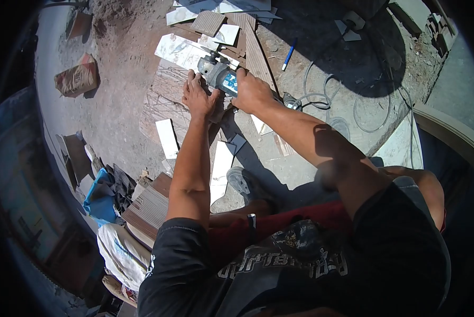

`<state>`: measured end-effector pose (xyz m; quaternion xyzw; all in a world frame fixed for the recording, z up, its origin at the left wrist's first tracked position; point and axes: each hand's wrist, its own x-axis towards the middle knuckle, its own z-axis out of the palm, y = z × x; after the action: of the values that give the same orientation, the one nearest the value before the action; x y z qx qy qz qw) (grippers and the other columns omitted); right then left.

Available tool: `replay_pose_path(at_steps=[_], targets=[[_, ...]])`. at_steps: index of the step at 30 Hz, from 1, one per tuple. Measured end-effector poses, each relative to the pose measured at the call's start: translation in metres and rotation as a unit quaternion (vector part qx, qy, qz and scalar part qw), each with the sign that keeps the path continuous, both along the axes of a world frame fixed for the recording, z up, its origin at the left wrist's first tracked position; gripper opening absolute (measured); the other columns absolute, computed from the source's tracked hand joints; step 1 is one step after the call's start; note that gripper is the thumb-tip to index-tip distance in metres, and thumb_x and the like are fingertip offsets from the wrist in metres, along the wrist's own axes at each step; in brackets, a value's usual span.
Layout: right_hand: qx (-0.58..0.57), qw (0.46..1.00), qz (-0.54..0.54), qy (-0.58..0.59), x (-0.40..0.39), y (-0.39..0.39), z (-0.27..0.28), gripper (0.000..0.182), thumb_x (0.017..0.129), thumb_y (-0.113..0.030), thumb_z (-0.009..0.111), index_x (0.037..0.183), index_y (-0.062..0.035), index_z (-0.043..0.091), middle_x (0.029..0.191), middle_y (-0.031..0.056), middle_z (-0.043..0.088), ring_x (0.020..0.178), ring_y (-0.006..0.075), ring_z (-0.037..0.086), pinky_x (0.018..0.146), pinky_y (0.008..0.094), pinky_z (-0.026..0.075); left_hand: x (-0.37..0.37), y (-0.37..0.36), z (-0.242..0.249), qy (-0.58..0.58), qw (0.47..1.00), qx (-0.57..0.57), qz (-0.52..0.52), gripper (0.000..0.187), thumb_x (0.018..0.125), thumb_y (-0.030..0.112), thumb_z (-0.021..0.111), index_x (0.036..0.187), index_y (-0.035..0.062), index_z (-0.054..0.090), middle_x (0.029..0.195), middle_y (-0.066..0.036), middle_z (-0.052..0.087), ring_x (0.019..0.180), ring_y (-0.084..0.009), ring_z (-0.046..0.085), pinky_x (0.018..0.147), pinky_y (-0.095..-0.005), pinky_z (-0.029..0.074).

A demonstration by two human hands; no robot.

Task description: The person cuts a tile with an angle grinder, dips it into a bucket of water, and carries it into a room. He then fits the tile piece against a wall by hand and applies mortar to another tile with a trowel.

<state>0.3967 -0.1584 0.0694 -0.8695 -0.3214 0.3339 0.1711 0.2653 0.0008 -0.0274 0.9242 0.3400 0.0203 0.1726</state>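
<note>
My right hand is wrapped round the blue and grey body of an angle grinder. At the grinder's head, my left hand lies against its near side, fingers spread and pointing forward; whether it grips anything is unclear. The grinder's disc is beside a white marbled tile, and a smaller white tile piece lies just beyond. Under and left of my hands is a scratched, brownish slab. A cable runs from the grinder's rear toward the right.
A blue pen lies right of a long brown tile strip. Loose cable loops over the ground. White offcuts lie near my left forearm. A paper bag is at left, and stacked tiles stand lower left.
</note>
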Motion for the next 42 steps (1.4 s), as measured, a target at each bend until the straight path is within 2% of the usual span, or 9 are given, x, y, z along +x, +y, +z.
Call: replay_pose_path(at_steps=[13, 17, 20, 23, 32, 35, 42], targets=[[0.01, 1.0, -0.002, 0.001, -0.002, -0.01, 0.0, 0.061, 0.072, -0.021, 0.079, 0.118, 0.0019, 0.046, 0.108, 0.0229, 0.064, 0.1, 0.0359, 0.067, 0.086, 0.0414, 0.055, -0.001, 0.001, -0.001, 0.0, 1.0, 0.007, -0.003, 0.086, 0.072, 0.052, 0.072, 0.14, 0.0105, 0.04, 0.158, -0.009, 0.027, 0.141, -0.0382, 0.027, 0.107, -0.0626, 0.024], [0.007, 1.0, -0.008, 0.017, -0.002, -0.014, 0.002, 0.061, 0.072, -0.021, 0.078, 0.118, 0.0021, 0.046, 0.108, 0.0231, 0.064, 0.1, 0.036, 0.067, 0.086, 0.0416, 0.055, 0.0, 0.0, 0.0, 0.005, 1.0, 0.009, 0.001, 0.083, 0.072, 0.048, 0.072, 0.14, 0.0118, 0.04, 0.158, -0.008, 0.027, 0.141, -0.0377, 0.027, 0.107, -0.0624, 0.024], [0.026, 1.0, -0.014, 0.009, -0.003, -0.017, -0.003, 0.061, 0.071, -0.019, 0.079, 0.117, 0.0041, 0.046, 0.103, 0.0262, 0.065, 0.096, 0.0402, 0.067, 0.086, 0.0451, 0.054, 0.0, -0.002, 0.001, 0.003, 1.0, 0.005, 0.002, 0.081, 0.072, 0.044, 0.072, 0.14, 0.0123, 0.04, 0.158, -0.008, 0.027, 0.141, -0.0377, 0.027, 0.107, -0.0624, 0.025], [0.01, 1.0, -0.005, -0.003, -0.003, -0.018, -0.003, 0.059, 0.072, -0.02, 0.077, 0.117, 0.0022, 0.046, 0.107, 0.0235, 0.064, 0.099, 0.0364, 0.067, 0.086, 0.0416, 0.055, 0.0, -0.002, 0.002, -0.001, 1.0, 0.004, 0.0, 0.08, 0.072, 0.042, 0.072, 0.14, 0.0126, 0.04, 0.158, -0.008, 0.027, 0.141, -0.0377, 0.027, 0.107, -0.0624, 0.024], [0.004, 1.0, -0.007, 0.01, -0.002, -0.022, 0.001, 0.059, 0.072, -0.019, 0.076, 0.118, 0.0022, 0.046, 0.107, 0.0238, 0.064, 0.1, 0.0366, 0.067, 0.088, 0.0421, 0.054, 0.003, -0.003, 0.004, 0.001, 1.0, 0.004, 0.01, 0.08, 0.071, 0.039, 0.072, 0.139, 0.0114, 0.041, 0.158, -0.008, 0.028, 0.142, -0.0357, 0.027, 0.107, -0.0627, 0.025], [0.013, 1.0, -0.018, 0.016, -0.003, -0.024, -0.003, 0.063, 0.071, -0.02, 0.079, 0.119, 0.0035, 0.046, 0.106, 0.0259, 0.064, 0.099, 0.0403, 0.066, 0.088, 0.0449, 0.053, 0.003, -0.003, 0.004, -0.004, 1.0, 0.004, 0.008, 0.08, 0.071, 0.039, 0.072, 0.139, 0.0109, 0.041, 0.158, -0.008, 0.027, 0.142, -0.0351, 0.027, 0.107, -0.063, 0.025], [-0.004, 1.0, -0.004, 0.014, -0.002, -0.027, 0.001, 0.058, 0.073, -0.019, 0.075, 0.119, 0.0021, 0.046, 0.107, 0.0234, 0.064, 0.1, 0.036, 0.067, 0.088, 0.0418, 0.054, 0.002, -0.002, 0.003, 0.001, 1.0, 0.006, 0.002, 0.08, 0.071, 0.04, 0.072, 0.139, 0.0105, 0.041, 0.158, -0.008, 0.027, 0.141, -0.0353, 0.027, 0.106, -0.0635, 0.026]])
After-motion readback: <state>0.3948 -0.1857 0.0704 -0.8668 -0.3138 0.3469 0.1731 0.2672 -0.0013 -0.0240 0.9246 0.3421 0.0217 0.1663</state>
